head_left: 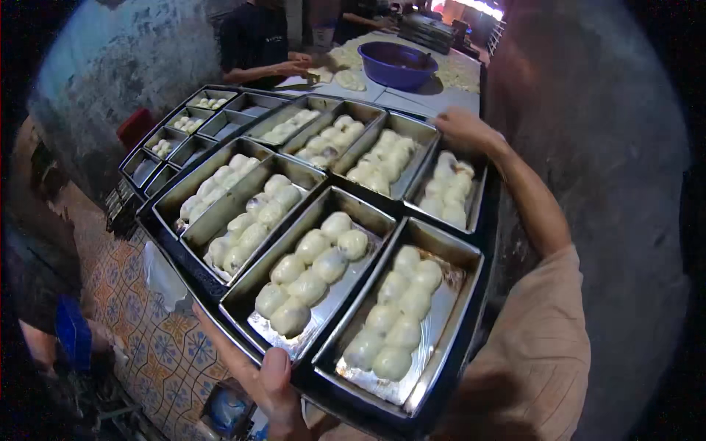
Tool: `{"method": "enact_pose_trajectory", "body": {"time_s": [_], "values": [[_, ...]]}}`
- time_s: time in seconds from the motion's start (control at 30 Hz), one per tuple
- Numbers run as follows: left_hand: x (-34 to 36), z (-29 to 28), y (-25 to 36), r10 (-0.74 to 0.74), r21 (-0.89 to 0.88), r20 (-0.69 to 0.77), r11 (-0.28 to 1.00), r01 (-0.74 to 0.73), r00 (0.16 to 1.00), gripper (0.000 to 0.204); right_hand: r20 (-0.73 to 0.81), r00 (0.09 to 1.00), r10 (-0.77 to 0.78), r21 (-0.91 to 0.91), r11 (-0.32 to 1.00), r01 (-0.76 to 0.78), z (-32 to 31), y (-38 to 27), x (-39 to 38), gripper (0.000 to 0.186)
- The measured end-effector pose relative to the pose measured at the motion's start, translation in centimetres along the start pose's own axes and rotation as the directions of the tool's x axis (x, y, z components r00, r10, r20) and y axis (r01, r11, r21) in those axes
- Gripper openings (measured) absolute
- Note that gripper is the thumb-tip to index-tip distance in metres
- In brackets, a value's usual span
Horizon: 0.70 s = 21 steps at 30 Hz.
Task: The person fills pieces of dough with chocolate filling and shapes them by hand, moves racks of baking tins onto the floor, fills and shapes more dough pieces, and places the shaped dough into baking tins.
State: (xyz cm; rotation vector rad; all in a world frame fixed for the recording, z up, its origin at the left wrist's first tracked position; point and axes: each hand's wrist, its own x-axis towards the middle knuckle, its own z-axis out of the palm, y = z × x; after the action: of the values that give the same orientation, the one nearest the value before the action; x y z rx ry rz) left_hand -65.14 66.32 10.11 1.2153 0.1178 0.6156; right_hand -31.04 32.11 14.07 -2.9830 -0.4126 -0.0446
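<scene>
The left hand [271, 388] has its grip curled on the near edge of a dark tray [208, 286] bearing tins [450, 329] of dough balls [393, 316]. The right hand [465, 128] meets its far corner, grip too obscured to judge; beyond, a purple bowl [397, 71] stands on a bench [413, 104].

Nothing can be read: the small pale mark [276, 38] on a dark shirt [246, 40] is illegible.

left grip [268, 389]: black tray [208, 288], near edge | right grip [467, 130]: far end | metal tins [445, 323]: dough balls [404, 332] inside
</scene>
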Motion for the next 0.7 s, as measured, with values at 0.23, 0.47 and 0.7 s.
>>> {"method": "enact_pose_trajectory", "body": {"time_s": [0.23,0.47,0.7], "values": [[0.6,-1.0,0.9,0.223,0.347,0.072,0.908,-0.234,0.972,0.088,0.004,0.998,0.061,0.048,0.997,-0.061,0.4,-0.2,-6.0,0.053],[-0.6,-3.9,0.5,0.231,0.110,-0.064,0.968,-0.223,0.971,0.102,0.110,0.986,0.128,0.186,0.972,-0.146,-0.1,-1.2,-3.3,0.061],[-2.3,-4.9,-0.6,-0.349,-0.280,-0.030,0.902,0.327,0.937,0.108,0.389,0.893,-0.225,0.410,0.911,0.051,0.9,-2.4,1.0,0.049]]}}
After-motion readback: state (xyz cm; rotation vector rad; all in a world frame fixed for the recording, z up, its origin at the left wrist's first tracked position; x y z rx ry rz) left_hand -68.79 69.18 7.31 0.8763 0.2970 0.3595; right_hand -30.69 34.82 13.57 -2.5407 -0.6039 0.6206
